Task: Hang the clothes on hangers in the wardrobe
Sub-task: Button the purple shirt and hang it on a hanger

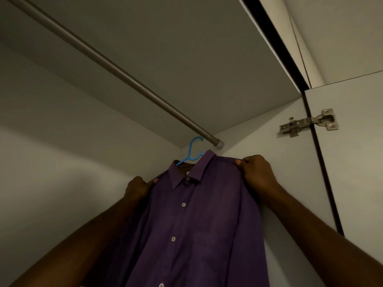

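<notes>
A purple button-up shirt (199, 220) hangs on a blue plastic hanger (191, 151) inside the wardrobe. The hanger's hook sits at the right end of the grey metal rail (107, 65), close to the side wall; whether the hook rests on the rail I cannot tell. My left hand (138, 188) pinches the shirt's left shoulder. My right hand (257, 175) grips the right shoulder, thumb on top of the fabric. Most of the hanger is hidden under the collar.
The rail runs from the upper left down to its end cap (220, 144) at the right side panel. A metal door hinge (308, 122) sits on the right, with the open door (356, 162) beside it. The wardrobe's top panel (186, 59) is overhead.
</notes>
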A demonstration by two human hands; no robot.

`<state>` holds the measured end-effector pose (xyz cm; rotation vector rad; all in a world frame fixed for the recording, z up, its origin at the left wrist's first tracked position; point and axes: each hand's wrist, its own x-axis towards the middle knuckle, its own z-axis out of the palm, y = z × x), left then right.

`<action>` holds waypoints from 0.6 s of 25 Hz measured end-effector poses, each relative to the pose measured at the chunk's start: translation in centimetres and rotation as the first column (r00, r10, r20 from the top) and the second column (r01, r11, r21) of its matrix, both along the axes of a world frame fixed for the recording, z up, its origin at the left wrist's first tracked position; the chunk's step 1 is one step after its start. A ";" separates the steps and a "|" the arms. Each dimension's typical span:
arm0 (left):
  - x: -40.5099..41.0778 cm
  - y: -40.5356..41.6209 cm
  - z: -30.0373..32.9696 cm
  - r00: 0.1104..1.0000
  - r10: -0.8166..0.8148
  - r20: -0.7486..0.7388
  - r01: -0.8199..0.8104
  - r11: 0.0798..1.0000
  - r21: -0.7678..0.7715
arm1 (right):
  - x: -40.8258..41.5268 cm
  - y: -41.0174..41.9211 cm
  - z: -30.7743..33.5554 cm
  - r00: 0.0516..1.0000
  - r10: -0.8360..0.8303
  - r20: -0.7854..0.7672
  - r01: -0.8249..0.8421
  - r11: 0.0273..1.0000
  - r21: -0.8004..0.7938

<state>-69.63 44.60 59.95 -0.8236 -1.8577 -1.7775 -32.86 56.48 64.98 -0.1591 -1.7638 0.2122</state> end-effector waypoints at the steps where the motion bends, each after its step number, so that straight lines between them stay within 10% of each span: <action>1: 0.1 0.5 1.0 1.000 -0.010 -0.013 0.010 1.000 0.008 | 0.1 -0.1 0.5 1.000 -0.025 -0.018 0.025 1.000 0.009; 15: 2.6 3.1 3.2 0.988 -0.035 -0.153 0.032 0.999 -0.025 | 3.2 -0.1 -2.9 0.987 -0.066 -0.146 0.077 0.994 0.076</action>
